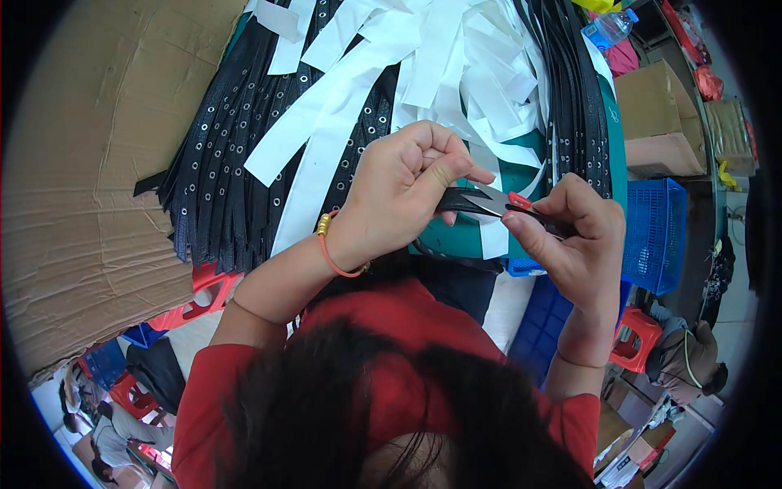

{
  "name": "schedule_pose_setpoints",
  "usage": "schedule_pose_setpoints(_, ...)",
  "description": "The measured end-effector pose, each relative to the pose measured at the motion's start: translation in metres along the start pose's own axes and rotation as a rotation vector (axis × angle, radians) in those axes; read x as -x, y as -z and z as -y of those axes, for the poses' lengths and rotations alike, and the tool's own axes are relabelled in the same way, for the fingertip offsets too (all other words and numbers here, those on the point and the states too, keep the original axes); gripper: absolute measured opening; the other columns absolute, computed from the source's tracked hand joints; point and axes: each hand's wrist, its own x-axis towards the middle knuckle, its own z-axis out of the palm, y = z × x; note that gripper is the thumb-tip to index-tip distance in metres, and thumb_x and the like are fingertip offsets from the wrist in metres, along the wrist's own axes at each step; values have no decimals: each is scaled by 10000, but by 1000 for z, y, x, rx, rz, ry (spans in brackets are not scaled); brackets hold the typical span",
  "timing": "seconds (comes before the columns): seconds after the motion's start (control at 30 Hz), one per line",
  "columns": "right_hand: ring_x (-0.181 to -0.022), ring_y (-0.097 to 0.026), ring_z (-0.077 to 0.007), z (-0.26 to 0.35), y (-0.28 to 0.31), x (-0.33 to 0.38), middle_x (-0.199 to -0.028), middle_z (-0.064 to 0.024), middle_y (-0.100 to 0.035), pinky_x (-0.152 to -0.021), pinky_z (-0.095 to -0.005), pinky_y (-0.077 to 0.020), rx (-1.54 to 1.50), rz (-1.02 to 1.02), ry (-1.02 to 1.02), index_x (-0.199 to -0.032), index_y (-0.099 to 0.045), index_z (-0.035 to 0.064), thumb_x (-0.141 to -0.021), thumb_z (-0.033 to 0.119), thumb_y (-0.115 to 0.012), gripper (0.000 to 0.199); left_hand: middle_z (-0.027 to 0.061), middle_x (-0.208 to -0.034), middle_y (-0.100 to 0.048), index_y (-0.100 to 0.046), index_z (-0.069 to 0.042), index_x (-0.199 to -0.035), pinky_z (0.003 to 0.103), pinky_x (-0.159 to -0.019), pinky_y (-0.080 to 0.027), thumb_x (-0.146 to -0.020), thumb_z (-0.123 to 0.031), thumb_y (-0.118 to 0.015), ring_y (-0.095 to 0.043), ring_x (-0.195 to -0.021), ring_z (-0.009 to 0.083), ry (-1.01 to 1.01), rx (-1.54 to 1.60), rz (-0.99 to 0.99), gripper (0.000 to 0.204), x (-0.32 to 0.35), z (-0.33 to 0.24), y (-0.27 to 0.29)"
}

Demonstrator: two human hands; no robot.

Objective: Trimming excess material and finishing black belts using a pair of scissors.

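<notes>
Just above the near edge of the green table, my left hand pinches a black strap between thumb and fingers. My right hand is closed around a small pair of thread snips with a red part and bare metal blades. The blades point left and lie against the strap, close to my left fingertips. I cannot tell whether they touch a thread. Beyond my hands lie long white strips. To their left spreads a heap of black straps with metal eyelets, and more eyeleted straps hang at the right.
A large cardboard sheet stands along the left. On the right are a cardboard box, a blue plastic basket and a red stool. A plastic bottle lies at the far right. Another person is behind on the right.
</notes>
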Motion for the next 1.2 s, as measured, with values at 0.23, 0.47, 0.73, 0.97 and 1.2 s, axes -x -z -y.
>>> schedule_pose_setpoints(0.23, -483, -369, -6, -4, -5, -3, -525, 15, -442, -418, -165, -244, -25, -12, 12, -621, -466, 3, -680, 134, -769, 336, 186, -1139, -547, -483, 9, -1019, 181, -622, -462, -892, -156, -516, -582, -682, 76, 29, 146, 130, 211, 5, -3, 11)
schedule_pose_setpoints(0.47, -497, -397, -9, -4, -6, -1, -524, 6, -443, -414, -170, -274, 7, 55, -7, -631, -463, -6, -689, 131, -763, 334, 170, -1123, -538, -506, 67, -992, 233, -708, -507, -866, -62, -533, -622, -790, 138, 202, 175, 186, 182, 4, -2, 21)
schedule_pose_setpoints(0.73, -492, -377, -17, -7, -4, -6, -522, -7, -431, -409, -188, -277, 38, 98, 42, -607, -415, 11, -690, 134, -756, 373, 169, -945, -622, -521, 65, -959, 226, -676, -526, -877, -162, -552, -648, -774, 171, 357, 207, 102, 243, 5, 9, 22)
schedule_pose_setpoints(0.97, -473, -370, -13, -12, -4, -17, -481, 2, -432, -402, -192, -275, -50, 196, -8, -595, -413, 27, -693, 153, -755, 378, 117, -910, -599, -531, 27, -877, 240, -693, -539, -877, -209, -550, -623, -758, 129, 376, 233, 171, 237, 3, 0, 19)
schedule_pose_setpoints(1.2, -489, -423, -5, -16, -7, -20, -475, -8, -483, -405, -180, -295, -77, 208, 29, -596, -408, 35, -708, 144, -748, 374, 212, -924, -612, -505, 96, -954, 282, -735, -539, -891, -168, -525, -646, -812, 232, 412, 362, 173, 273, -1, 3, 26)
